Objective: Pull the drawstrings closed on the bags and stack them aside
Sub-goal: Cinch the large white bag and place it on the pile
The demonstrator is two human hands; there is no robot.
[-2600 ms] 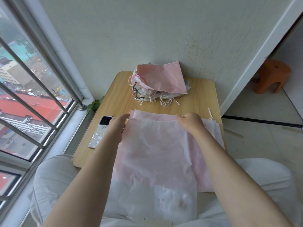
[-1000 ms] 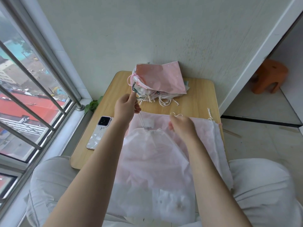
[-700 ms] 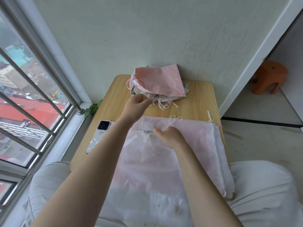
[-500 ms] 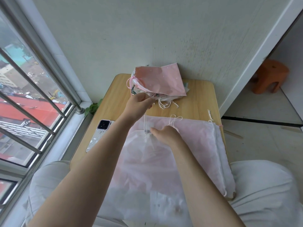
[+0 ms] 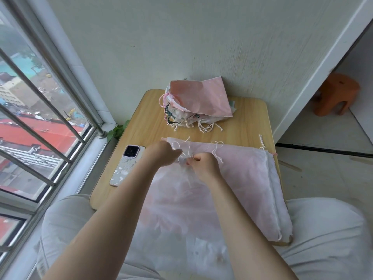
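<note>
Pinching the white drawstring (image 5: 186,147), both hands meet at the gathered mouth of the sheer white bag (image 5: 181,199), which lies on the flat pink bags (image 5: 242,168) at the near side of the wooden table (image 5: 248,126). The left hand (image 5: 161,153) and the right hand (image 5: 203,164) have curled fingers and almost touch. Half a second ago the left hand was raised toward the stack of closed bags (image 5: 198,102) at the wall; now it is lower. No writing can be read on the phone (image 5: 126,164).
</note>
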